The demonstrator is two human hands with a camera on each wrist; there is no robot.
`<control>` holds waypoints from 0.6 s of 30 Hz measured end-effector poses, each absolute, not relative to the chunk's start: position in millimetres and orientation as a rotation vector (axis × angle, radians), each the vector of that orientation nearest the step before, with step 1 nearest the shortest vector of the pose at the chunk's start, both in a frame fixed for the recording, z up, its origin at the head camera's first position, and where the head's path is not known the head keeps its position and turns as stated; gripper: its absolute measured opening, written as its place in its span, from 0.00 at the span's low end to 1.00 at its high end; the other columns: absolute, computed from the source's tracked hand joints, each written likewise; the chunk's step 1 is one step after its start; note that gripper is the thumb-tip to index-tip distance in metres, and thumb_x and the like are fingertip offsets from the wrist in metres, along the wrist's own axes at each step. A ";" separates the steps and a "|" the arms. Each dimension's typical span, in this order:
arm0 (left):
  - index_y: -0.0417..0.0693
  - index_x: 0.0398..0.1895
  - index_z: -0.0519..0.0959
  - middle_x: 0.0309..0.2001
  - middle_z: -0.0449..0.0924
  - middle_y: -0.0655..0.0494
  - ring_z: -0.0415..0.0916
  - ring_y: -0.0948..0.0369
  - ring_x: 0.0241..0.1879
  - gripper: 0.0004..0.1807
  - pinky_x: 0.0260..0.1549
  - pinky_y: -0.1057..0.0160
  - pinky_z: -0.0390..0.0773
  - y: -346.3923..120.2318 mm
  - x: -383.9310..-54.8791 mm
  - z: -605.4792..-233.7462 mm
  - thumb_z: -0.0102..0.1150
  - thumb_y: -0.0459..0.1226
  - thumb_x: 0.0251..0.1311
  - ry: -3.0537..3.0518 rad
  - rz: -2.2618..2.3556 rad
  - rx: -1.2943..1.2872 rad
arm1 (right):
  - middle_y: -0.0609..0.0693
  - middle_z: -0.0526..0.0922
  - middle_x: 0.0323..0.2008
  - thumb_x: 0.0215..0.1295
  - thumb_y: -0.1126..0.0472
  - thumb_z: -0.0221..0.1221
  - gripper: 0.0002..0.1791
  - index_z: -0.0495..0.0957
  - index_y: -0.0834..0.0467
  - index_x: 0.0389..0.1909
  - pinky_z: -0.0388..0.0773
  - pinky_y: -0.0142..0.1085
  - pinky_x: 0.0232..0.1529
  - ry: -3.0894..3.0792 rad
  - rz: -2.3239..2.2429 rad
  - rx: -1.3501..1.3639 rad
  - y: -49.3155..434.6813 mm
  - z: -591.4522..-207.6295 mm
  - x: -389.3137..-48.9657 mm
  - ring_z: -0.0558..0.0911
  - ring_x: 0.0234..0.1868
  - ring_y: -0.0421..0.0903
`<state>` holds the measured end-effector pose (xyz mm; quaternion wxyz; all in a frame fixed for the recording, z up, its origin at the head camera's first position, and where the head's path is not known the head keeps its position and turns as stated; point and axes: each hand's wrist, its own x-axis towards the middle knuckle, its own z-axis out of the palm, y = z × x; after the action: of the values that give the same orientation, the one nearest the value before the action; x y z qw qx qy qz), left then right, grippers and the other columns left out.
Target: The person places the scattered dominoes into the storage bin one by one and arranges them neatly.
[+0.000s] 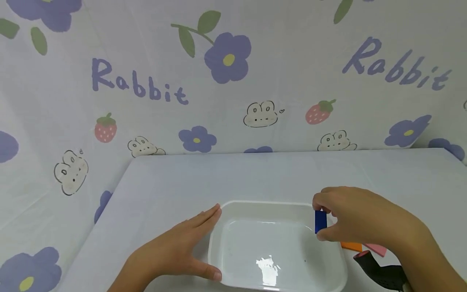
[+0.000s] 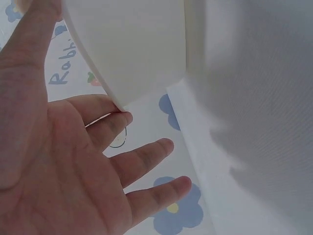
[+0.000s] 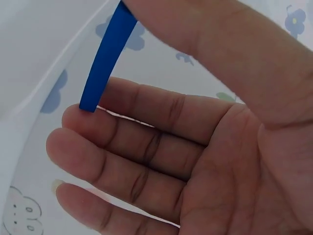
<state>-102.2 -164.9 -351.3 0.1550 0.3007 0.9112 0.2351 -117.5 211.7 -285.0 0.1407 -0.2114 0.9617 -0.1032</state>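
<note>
A white rectangular basin (image 1: pixel 262 206) stands on the table in front of me. My left hand (image 1: pixel 178 247) rests at its left side, fingers extended; in the left wrist view the fingertips (image 2: pixel 124 117) meet the basin's rim (image 2: pixel 88 58). Over the basin's right edge, my right hand (image 1: pixel 359 217) pinches a small blue block (image 1: pixel 320 222) between thumb and fingers. The right wrist view shows that blue block as a thin flat bar, one end under the thumb and the other against the fingertips (image 3: pixel 88 122).
Right of the basin lie an orange flat piece (image 1: pixel 351 246) and a pink flat piece (image 1: pixel 376 249), partly covered by my right arm. Beside them is a black curved object (image 1: pixel 381 272) with a reddish end. A white cloth (image 1: pixel 277 81) with flowers and rabbits hangs behind the table.
</note>
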 end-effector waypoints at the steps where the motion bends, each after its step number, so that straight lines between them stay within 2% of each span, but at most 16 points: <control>1: 0.56 0.82 0.47 0.79 0.38 0.72 0.44 0.55 0.77 0.68 0.71 0.48 0.56 -164.8 -102.5 -351.6 0.63 0.75 0.40 2.616 0.666 0.866 | 0.38 0.76 0.32 0.48 0.45 0.77 0.22 0.82 0.48 0.40 0.78 0.40 0.34 2.778 -0.299 -0.620 210.5 -284.4 -118.0 0.76 0.34 0.40; 10: 0.55 0.82 0.47 0.80 0.39 0.69 0.44 0.50 0.77 0.68 0.71 0.47 0.56 -165.1 -103.8 -351.0 0.64 0.74 0.41 2.628 0.665 0.877 | 0.40 0.78 0.31 0.47 0.46 0.78 0.22 0.82 0.50 0.39 0.80 0.43 0.36 2.752 -0.265 -0.631 194.9 -279.3 -125.9 0.76 0.34 0.42; 18: 0.55 0.82 0.48 0.80 0.40 0.70 0.44 0.51 0.77 0.68 0.71 0.48 0.56 -166.2 -100.9 -351.2 0.64 0.74 0.40 2.622 0.678 0.859 | 0.40 0.77 0.30 0.47 0.48 0.78 0.20 0.81 0.49 0.37 0.79 0.40 0.35 2.634 -0.295 -0.649 176.9 -279.7 -132.5 0.75 0.34 0.42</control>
<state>-100.9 -166.2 -351.2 0.1495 0.2990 0.9125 0.2359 -132.5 176.9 -279.7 0.2048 -0.2326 0.9449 -0.1059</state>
